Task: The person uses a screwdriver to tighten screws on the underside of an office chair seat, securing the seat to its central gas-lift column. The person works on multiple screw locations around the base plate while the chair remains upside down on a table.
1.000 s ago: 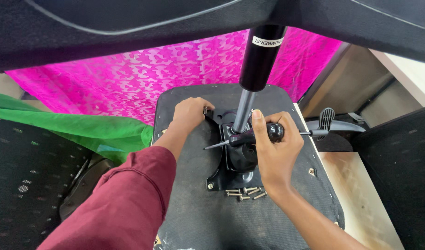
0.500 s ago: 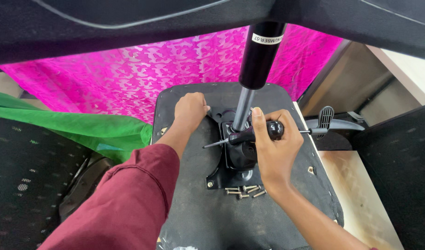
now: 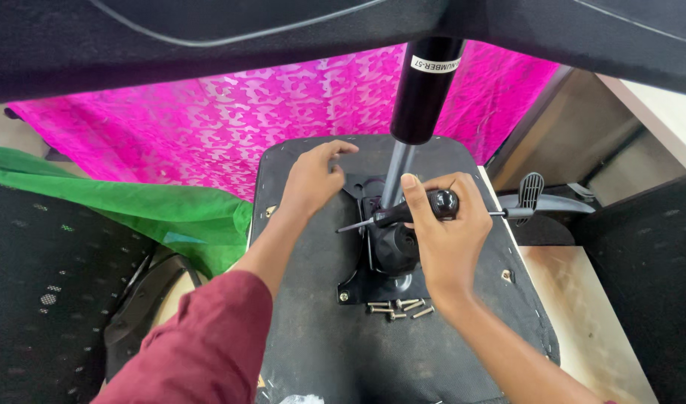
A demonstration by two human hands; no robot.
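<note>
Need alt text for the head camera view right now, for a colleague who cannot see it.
A right hand grips a black-handled screwdriver beside the black metal mechanism plate on an upturned dark chair seat base. The left hand rests on the seat, and loose silver screws lie by the plate, pink patterned cloth behind.

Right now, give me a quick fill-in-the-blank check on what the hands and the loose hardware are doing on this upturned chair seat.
1. The right hand grips a ____ with a black handle.
2. The left hand rests on the underside of the chair seat, to the ____ of the gas cylinder.
3. Loose ____ lie on the seat just below the mounting plate.

Missing words: screwdriver; left; screws
</note>
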